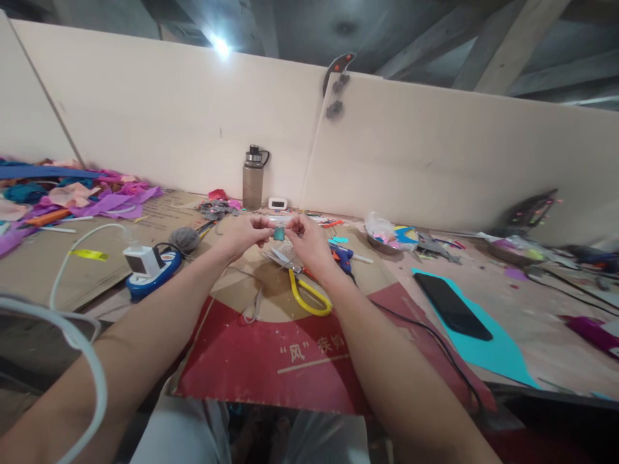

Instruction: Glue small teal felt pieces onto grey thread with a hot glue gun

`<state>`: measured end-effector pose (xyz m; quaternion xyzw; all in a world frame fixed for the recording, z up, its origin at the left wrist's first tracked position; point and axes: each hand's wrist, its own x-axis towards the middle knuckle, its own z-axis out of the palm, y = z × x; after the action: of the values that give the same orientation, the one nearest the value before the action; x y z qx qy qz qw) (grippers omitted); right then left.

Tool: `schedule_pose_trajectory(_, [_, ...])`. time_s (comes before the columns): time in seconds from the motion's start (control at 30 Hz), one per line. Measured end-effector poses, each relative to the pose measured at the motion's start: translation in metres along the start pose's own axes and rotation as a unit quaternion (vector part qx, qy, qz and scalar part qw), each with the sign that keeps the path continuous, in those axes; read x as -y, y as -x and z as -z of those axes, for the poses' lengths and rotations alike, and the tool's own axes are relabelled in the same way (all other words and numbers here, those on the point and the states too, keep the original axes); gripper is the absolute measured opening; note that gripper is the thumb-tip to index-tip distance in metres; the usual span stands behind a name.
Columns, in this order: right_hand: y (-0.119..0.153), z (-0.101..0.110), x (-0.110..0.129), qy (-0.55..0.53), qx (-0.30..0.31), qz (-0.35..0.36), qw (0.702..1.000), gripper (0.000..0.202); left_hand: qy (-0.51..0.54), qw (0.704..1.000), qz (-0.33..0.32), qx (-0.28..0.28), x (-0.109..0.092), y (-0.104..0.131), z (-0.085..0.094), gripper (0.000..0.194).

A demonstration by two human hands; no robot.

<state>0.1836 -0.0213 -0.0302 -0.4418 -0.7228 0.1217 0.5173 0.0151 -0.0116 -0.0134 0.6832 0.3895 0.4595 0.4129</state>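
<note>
A small teal piece [279, 233] is held up between my two hands, above the red and tan cardboard [271, 361]. My left hand [250, 233] pinches its left side with thumb and forefinger. On its right side the fingertips of my right hand [305, 237] are closed on it. Just below the hands lie scissors with yellow handles [309, 298], their blades pointing up and left. A blue glue gun [342, 255] rests to the right of my right hand, partly hidden by the wrist.
A bottle [253, 179] and small white clock [277, 203] stand by the wall. Left are a blue power socket [153, 276], grey yarn [184, 240] and coloured scraps [77, 193]. A phone [452, 305] lies on turquoise sheet at right; a black cable crosses the cardboard.
</note>
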Motion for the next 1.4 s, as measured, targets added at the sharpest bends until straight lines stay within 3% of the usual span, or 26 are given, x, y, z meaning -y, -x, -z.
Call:
schedule_pose_trajectory(0.47, [0.002, -0.001, 0.003, -0.028, -0.008, -0.049, 0.998, 0.011, 0.061, 0.998, 0.004, -0.01, 0.005, -0.002, -0.002, 0.014])
schedule_pose_trajectory(0.73, [0.0, -0.001, 0.002, -0.093, 0.004, -0.116, 0.989, 0.016, 0.119, 0.992, 0.034, 0.027, 0.008, -0.003, -0.004, 0.017])
schedule_pose_trajectory(0.9, [0.002, -0.006, 0.001, -0.072, -0.014, -0.082, 0.994, 0.014, 0.166, 0.985, 0.026, -0.033, 0.004, -0.003, -0.004, 0.016])
schedule_pose_trajectory(1.1, [0.011, -0.012, 0.01, -0.019, 0.092, -0.003, 0.996, 0.019, 0.214, 0.973, 0.029, -0.083, -0.001, -0.003, -0.003, 0.01])
schedule_pose_trajectory(1.23, [0.013, -0.012, 0.015, 0.021, 0.14, 0.009, 0.99, 0.026, 0.235, 0.968, 0.041, -0.079, 0.0, -0.004, -0.003, 0.005])
schedule_pose_trajectory(1.3, [0.014, -0.005, 0.013, 0.042, 0.125, -0.014, 0.991, 0.032, 0.244, 0.966, 0.042, -0.077, 0.002, -0.003, -0.002, 0.006])
schedule_pose_trajectory(1.4, [0.02, 0.02, 0.001, 0.078, 0.031, -0.081, 0.993, 0.034, 0.245, 0.965, 0.034, -0.084, 0.005, -0.003, -0.001, 0.011])
